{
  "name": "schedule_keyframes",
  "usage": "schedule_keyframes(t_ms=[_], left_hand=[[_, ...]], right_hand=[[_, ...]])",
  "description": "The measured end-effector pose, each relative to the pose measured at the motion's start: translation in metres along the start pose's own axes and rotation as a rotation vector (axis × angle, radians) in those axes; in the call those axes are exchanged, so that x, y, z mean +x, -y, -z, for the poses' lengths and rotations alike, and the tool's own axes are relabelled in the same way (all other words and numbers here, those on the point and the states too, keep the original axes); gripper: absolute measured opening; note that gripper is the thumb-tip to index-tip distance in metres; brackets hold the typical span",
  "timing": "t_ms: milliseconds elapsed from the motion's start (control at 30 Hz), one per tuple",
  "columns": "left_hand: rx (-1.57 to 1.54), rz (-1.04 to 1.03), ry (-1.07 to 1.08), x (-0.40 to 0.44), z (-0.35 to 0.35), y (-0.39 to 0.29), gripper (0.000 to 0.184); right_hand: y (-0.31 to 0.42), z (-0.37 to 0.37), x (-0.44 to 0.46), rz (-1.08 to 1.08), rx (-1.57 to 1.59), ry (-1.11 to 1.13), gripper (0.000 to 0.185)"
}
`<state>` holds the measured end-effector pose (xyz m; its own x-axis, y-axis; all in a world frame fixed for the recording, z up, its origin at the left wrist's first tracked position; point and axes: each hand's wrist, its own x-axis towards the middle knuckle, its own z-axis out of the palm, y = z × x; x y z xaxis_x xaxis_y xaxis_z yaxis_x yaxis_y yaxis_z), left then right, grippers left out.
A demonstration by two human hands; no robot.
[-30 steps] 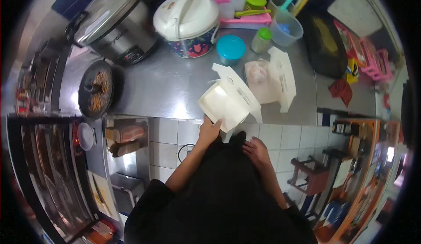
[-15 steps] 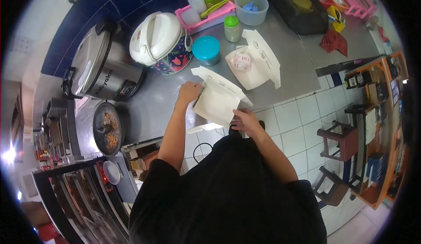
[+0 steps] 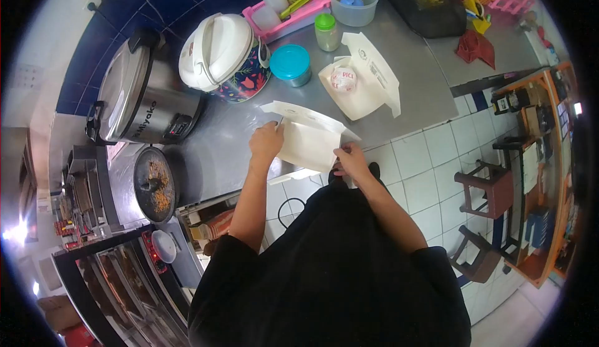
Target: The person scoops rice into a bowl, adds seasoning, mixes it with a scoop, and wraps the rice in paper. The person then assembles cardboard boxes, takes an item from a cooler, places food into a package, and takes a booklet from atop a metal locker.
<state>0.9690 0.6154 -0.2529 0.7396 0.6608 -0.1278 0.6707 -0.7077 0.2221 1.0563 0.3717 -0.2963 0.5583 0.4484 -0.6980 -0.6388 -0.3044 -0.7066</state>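
Observation:
A white cardboard takeaway box (image 3: 307, 146) is held at the front edge of the steel counter, its lid tipped back and its inside bare. My left hand (image 3: 267, 141) grips its left side wall, fingers closed. At the opposite side, my right hand (image 3: 352, 163) pinches the right wall near the front corner. Beyond it stands a second open takeaway box (image 3: 359, 100), with a round wrapped packet (image 3: 343, 79) marked with red letters lying inside.
On the steel counter (image 3: 215, 141) stand a Miyako rice cooker (image 3: 150, 97), a flowered rice container (image 3: 240, 72), a blue-lidded tub (image 3: 291, 63) and a green-capped jar (image 3: 326, 32). A pan with browned food (image 3: 157, 185) sits at left. Stools (image 3: 486, 194) stand at right.
Both hands still hold the near box, which is tilted slightly differently. My right hand has shifted a little up along its side. The whole view has turned slightly.

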Motion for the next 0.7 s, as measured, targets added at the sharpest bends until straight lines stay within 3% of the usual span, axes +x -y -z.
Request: schedule_keyframes(t_ms=[167, 267, 333, 400, 467, 567, 700], left_hand=[[0.064, 0.042, 0.023, 0.022, -0.021, -0.008, 0.027], [0.09, -0.102, 0.072, 0.038, -0.041, -0.001, 0.021], [0.058, -0.178, 0.11, 0.048, -0.047, 0.013, 0.015], [0.019, -0.206, 0.094, 0.058, -0.05, 0.023, 0.016], [-0.009, -0.229, 0.085, 0.058, -0.048, 0.018, 0.017], [0.036, -0.233, 0.049, 0.068, -0.034, -0.014, 0.022], [0.075, -0.194, 0.085, 0.076, -0.032, -0.079, 0.021]], right_hand=[[-0.003, 0.0, 0.007, 0.048, -0.079, -0.016, 0.051], [0.005, 0.011, -0.004, 0.122, -0.058, 0.013, 0.047], [0.024, 0.037, -0.022, 0.02, -0.299, 0.357, 0.044], [0.028, 0.07, -0.014, 0.064, -0.482, 0.329, 0.045], [0.029, 0.086, 0.004, 0.745, -0.913, -0.232, 0.041], [0.081, 0.074, -0.002, 0.687, -1.122, -0.255, 0.029], [0.061, 0.099, 0.044, 0.722, -1.206, -0.35, 0.019]])
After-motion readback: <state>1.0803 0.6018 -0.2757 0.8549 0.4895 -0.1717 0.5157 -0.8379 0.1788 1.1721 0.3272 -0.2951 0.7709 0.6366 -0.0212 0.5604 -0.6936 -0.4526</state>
